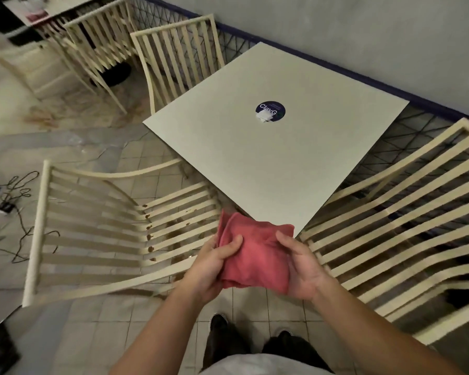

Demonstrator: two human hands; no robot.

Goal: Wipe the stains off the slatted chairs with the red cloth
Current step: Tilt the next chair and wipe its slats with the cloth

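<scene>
A folded red cloth (255, 253) hangs in the air in front of me, above the tiled floor. My left hand (214, 263) grips its left edge and my right hand (301, 269) grips its right edge. To the left stands a cream slatted chair (98, 239) whose seat slats carry several brown stains (150, 236). A second cream slatted chair (406, 226) stands to the right; I see no stains on it. The cloth touches neither chair.
A pale square table (268, 158) with a round dark sticker (270, 110) stands between the chairs. More slatted chairs (179, 58) stand behind it. Black cables (16, 201) lie on the floor at the left. My shoes (220, 323) are below.
</scene>
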